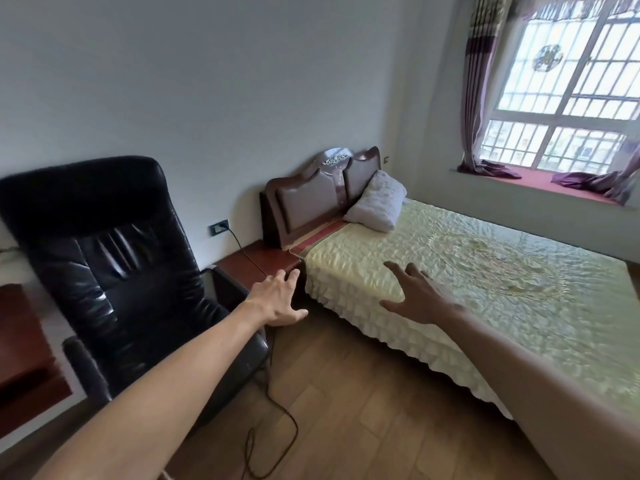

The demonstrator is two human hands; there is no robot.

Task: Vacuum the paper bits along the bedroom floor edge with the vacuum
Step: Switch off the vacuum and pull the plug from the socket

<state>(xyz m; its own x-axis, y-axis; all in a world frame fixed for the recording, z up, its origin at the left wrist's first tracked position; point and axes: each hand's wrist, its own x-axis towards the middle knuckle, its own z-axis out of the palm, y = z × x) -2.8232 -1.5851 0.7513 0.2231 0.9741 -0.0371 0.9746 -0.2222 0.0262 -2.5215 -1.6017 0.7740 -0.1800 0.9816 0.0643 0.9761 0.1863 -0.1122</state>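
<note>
Neither left hand nor right hand holds anything, fingers spread, stretched toward 12 o'clock. No vacuum or paper bits show. A black cord loops over the floor at 6 o'clock; a step could snag it.

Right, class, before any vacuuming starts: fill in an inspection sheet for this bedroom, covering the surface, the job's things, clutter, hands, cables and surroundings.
Surface: wooden floor between the black chair and the bed.
Job's things: nothing seen.
Clutter: nothing seen.
Hands: left hand and right hand both held out ahead, fingers spread, holding nothing.
Cables: dark cable plugged into the wall socket, crossing the bedside table and looping on the floor.
Surroundings: pillow against the headboard; window with curtains.
</note>
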